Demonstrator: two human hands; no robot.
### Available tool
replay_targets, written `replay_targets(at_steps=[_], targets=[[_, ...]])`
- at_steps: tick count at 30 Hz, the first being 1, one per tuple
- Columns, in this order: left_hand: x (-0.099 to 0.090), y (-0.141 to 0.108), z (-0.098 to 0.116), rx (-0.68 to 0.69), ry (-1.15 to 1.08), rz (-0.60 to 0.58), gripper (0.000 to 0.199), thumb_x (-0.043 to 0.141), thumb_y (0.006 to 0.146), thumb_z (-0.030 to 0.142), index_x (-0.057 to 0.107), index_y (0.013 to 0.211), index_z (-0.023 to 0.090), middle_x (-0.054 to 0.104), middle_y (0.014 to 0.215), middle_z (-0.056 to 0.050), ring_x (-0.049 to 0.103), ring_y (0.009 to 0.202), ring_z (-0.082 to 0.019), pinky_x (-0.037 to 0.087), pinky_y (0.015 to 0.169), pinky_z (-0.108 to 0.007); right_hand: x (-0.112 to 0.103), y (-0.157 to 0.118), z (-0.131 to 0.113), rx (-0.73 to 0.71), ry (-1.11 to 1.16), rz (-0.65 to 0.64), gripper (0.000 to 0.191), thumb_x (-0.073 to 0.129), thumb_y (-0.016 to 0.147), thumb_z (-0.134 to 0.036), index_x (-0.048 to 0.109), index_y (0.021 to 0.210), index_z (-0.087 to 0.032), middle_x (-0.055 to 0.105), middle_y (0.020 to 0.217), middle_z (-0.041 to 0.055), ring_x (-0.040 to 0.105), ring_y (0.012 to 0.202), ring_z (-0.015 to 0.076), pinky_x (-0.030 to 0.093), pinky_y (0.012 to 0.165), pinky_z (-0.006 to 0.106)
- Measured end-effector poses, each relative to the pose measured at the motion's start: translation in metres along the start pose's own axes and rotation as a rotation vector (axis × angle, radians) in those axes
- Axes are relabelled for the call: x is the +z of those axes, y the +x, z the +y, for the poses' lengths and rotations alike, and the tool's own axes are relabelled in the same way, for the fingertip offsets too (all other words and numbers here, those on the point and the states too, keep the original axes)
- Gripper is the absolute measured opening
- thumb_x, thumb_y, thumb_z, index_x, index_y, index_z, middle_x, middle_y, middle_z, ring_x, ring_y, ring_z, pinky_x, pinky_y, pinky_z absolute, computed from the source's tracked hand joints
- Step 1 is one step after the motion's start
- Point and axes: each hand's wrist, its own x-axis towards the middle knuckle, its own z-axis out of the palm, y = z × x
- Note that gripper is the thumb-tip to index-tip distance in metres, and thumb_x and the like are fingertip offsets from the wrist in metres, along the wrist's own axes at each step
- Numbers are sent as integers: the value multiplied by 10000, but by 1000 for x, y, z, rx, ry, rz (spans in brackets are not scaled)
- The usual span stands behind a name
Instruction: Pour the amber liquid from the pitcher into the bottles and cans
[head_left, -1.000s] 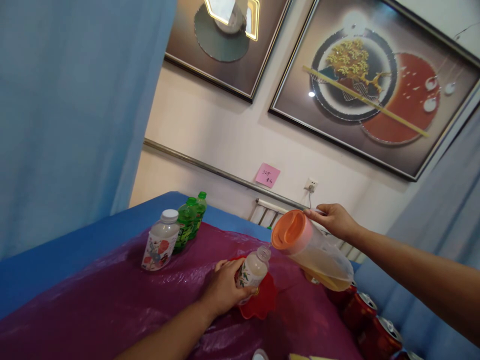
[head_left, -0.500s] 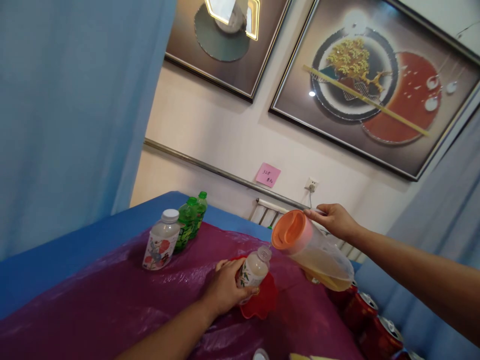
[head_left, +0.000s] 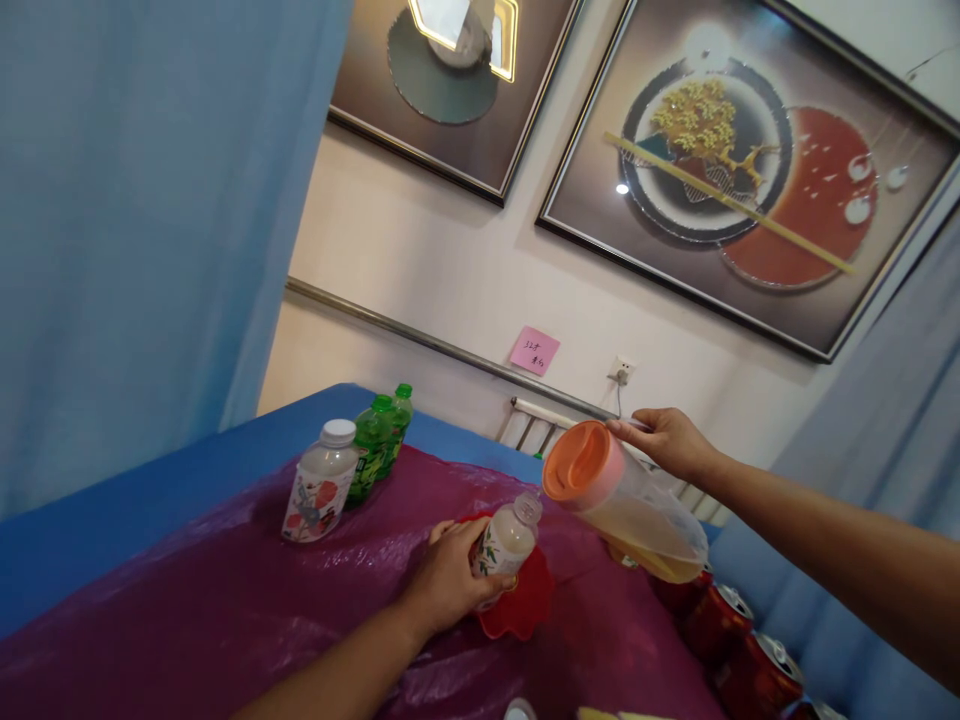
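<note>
A purple sheet (head_left: 225, 610) covers much of the blue table (head_left: 450, 440). The right hand (head_left: 673, 442), well apart from the other, clamps a tilted jug (head_left: 645, 530), its orange end just beside the smaller bottle's mouth. A white-capped bottle (head_left: 321, 495) has a red-flowered label, brand unreadable. The left hand (head_left: 446, 572) wraps round the smaller, leaf-labelled bottle (head_left: 510, 540). A pink note (head_left: 535, 351) reads "32", the other handwriting unclear.

This is looking like a curtained-off room (home or business, nothing is telling which): blue curtains (head_left: 150, 250) are hanging at nine and three o'clock, framed pictures (head_left: 705, 170) at twelve and two, a radiator (head_left: 535, 433) near centre.
</note>
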Motion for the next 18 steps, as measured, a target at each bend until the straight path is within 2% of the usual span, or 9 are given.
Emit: replay_targets(at_steps=[18], targets=[[-1, 0, 1, -8, 7, 0, 652, 856, 627, 381, 671, 1247, 300, 738, 1244, -37, 617, 1162, -311, 380, 1090, -433, -4, 0, 1, 10, -6, -19, 694, 595, 705, -860, 340, 531, -239, 288, 486, -63, 273, 474, 91, 200, 444, 260]])
